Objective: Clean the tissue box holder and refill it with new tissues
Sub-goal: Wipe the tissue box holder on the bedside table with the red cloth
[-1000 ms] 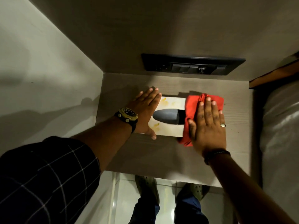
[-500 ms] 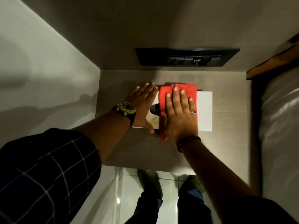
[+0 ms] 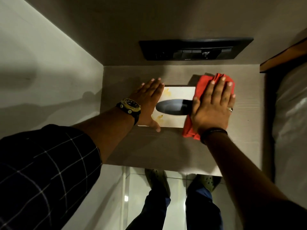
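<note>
Left hand (image 3: pixel 147 103) flat, fingers spread, pinning white tissue box holder (image 3: pixel 176 95) on shelf (image 3: pixel 166 146). Right hand (image 3: pixel 214 105) flat, open, pressing red cloth (image 3: pixel 191 128) on holder's right end. Yellow stains (image 3: pixel 167 92) near left hand.

Swept the right hand (image 3: pixel 214 107) and the red cloth (image 3: pixel 199 90) from the middle of the tissue box holder (image 3: pixel 176 95) back to its right end. Uncovered the dark oval opening (image 3: pixel 172 107) and the yellow stains (image 3: pixel 167 92) near the left hand (image 3: pixel 147 100) again, and covered the clean right part of the top.
</note>
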Available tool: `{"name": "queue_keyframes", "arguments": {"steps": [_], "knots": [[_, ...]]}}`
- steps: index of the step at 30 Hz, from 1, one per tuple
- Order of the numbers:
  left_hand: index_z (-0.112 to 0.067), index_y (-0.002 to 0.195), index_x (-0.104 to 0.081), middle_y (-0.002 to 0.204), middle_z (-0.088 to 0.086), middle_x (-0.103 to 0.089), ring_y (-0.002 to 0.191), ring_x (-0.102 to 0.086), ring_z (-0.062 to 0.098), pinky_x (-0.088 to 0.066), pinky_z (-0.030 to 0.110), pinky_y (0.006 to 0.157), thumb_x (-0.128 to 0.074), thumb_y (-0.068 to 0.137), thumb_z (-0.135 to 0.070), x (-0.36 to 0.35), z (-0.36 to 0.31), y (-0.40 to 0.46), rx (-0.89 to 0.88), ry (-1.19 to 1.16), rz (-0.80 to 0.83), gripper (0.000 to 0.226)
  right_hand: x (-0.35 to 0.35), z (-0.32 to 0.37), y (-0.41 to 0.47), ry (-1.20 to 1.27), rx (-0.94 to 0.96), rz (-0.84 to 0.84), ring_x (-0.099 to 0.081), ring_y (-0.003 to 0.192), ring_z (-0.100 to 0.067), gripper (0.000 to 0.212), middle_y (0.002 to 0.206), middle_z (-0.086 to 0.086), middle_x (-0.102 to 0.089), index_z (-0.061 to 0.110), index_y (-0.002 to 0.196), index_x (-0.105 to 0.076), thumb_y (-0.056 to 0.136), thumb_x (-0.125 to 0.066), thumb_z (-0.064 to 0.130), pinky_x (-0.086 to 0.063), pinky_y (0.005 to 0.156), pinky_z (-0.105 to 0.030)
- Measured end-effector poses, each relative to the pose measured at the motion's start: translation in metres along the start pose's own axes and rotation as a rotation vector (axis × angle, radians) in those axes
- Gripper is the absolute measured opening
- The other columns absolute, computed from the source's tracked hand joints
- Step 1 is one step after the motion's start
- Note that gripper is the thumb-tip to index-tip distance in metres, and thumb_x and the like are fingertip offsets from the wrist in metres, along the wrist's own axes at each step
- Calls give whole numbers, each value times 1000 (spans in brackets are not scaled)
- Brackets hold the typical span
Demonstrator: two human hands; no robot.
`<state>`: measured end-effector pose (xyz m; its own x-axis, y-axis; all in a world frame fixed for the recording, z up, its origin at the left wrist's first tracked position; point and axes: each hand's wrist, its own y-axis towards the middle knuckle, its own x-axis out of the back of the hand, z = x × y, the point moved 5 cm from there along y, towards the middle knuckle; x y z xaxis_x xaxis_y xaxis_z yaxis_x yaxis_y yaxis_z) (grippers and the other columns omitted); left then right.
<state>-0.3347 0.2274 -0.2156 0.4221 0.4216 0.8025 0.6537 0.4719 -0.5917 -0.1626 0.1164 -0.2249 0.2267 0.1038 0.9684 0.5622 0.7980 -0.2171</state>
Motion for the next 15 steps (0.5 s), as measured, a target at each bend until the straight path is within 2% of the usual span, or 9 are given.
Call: {"name": "queue_keyframes", "arguments": {"steps": [2, 4, 7, 10, 12, 15], "knots": [[-10, 148, 24, 159, 10, 25, 147, 19, 27, 16, 35, 110, -71, 50, -80, 2, -1, 1, -1, 8, -5, 153, 0, 24, 4, -15, 11, 7, 0, 150, -37, 68, 163, -18, -2, 8, 155, -8, 99, -17, 45, -3, 121, -53], [-11, 148, 22, 160, 10, 22, 148, 17, 27, 15, 35, 111, -72, 50, -79, 3, -2, 2, 1, 1, -15, 152, -4, 55, -1, -10, 134, 25, 3, 150, -36, 67, 163, -17, 0, 9, 155, -6, 98, -13, 46, -1, 121, -53], [-13, 149, 19, 161, 10, 18, 149, 13, 27, 13, 36, 112, -73, 49, -79, 4, -2, 1, 2, -7, -32, 152, -11, 78, -18, 31, 292, 47, -2, 150, -35, 67, 163, -17, -5, 8, 154, -11, 99, -20, 44, 2, 120, -50], [-14, 150, 18, 161, 9, 18, 148, 14, 26, 13, 35, 113, -69, 47, -83, 3, 0, 1, -17, -4, -25, 152, -15, 57, -32, 24, 401, 47, -15, 149, -35, 65, 161, -16, -19, 8, 153, -22, 99, -33, 43, -1, 119, -48], [-14, 148, 23, 160, 8, 23, 145, 20, 23, 14, 35, 112, -66, 46, -86, 1, 3, 1, -15, 14, -15, 153, -15, 30, -39, -5, 432, 39, -15, 149, -34, 66, 160, -15, -20, 9, 153, -22, 99, -29, 46, -2, 120, -47], [-14, 146, 27, 158, 7, 28, 139, 27, 20, 17, 35, 110, -64, 48, -87, -1, 3, 1, -8, 27, -12, 153, -8, -18, -32, 14, 310, 13, -13, 149, -35, 69, 160, -17, -17, 7, 153, -20, 98, -25, 49, -7, 120, -49]]}}
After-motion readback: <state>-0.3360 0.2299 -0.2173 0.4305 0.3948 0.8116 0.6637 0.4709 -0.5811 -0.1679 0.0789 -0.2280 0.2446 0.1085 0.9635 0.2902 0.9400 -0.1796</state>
